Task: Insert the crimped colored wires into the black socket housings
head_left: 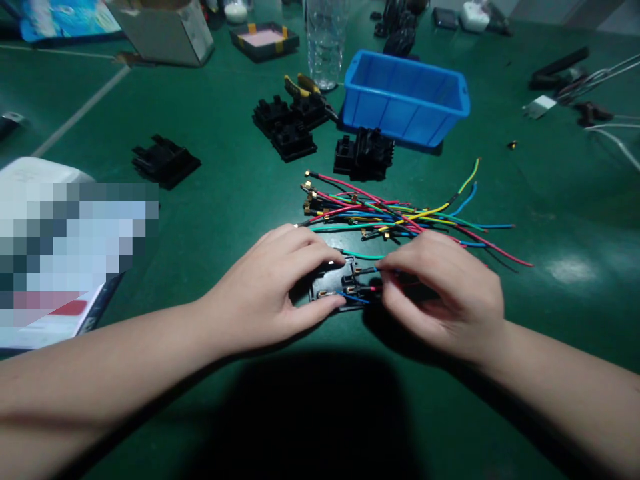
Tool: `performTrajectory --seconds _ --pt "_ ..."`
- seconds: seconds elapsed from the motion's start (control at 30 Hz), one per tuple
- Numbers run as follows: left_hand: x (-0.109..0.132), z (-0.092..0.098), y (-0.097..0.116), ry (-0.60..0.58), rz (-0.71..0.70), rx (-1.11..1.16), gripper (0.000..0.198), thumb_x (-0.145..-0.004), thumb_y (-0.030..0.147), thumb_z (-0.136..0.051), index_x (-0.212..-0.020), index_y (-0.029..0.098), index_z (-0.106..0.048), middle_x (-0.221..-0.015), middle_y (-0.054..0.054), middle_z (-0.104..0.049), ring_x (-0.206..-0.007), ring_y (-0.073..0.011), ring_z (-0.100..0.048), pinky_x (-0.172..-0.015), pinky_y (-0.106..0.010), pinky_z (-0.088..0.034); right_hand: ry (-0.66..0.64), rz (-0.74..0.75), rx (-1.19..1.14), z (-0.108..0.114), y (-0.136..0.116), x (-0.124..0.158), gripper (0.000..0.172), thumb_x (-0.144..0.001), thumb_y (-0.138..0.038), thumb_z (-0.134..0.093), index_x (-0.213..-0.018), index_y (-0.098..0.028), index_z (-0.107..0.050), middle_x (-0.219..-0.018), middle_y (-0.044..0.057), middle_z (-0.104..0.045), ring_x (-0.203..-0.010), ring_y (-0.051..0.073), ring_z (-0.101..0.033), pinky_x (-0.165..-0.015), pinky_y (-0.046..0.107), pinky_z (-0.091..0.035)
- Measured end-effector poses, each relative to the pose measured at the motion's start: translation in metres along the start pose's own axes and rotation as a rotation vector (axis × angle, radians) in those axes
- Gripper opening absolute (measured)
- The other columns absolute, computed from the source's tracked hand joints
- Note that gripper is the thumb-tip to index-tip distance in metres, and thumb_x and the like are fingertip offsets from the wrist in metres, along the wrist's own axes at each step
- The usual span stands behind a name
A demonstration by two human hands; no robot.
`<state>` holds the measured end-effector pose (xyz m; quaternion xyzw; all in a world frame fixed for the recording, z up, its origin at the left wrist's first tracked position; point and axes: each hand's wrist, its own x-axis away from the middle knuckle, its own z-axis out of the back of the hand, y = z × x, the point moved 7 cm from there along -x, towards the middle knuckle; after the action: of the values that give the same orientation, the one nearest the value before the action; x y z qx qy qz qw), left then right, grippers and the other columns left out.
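A black plastic housing (327, 283) lies on the green table, with brass terminals and blue, red and green wires at it. My left hand (285, 280) grips the housing between thumb and fingers, from its far and near edges. On the right, my right hand (445, 293) pinches a blue wire (371, 269) that has a terminal at the housing. A red wire (375, 289) runs from the housing under my right fingers. Just beyond both hands lies a loose bundle of coloured wires (400, 217) with brass ends.
Behind the wires are black plastic parts (367, 153), more black parts (293, 137), a blue bin (405, 100) and a clear bottle (325, 53). Another black part (165, 162) is at left, near a partly blurred device (75, 267). Cables (600, 80) lie far right.
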<state>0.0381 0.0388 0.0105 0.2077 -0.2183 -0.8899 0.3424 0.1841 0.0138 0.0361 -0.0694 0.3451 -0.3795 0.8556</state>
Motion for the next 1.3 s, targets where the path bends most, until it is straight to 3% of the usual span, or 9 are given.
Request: performTrajectory --seconds 1.0,1.3 --pt "0.002 -0.001 0.001 -0.011 -0.035 -0.01 0.032 -0.087 0.035 -0.062 -0.113 0.016 -0.06 -0.107 -0.008 -0.063 -0.099 -0.0215 -0.058 -0.086 -0.037 -0.046 -0.064 0.017 0.021 -0.006 0.0 0.0 0.015 -0.083 -0.013 -0.056 -0.071 -0.021 -0.056 -0.069 0.005 -0.064 -0.065 0.018 -0.056 -0.059 0.032 -0.045" --pt "0.003 0.008 0.012 0.094 -0.134 -0.069 0.025 -0.088 0.025 -0.061 -0.11 0.015 -0.06 -0.103 -0.007 -0.065 -0.097 -0.0191 -0.057 -0.087 -0.034 -0.046 -0.076 0.021 0.014 -0.007 0.0 -0.001 0.013 -0.084 -0.013 -0.052 -0.076 -0.021 -0.058 -0.069 0.004 -0.064 -0.065 0.017 -0.056 -0.06 0.032 -0.045"
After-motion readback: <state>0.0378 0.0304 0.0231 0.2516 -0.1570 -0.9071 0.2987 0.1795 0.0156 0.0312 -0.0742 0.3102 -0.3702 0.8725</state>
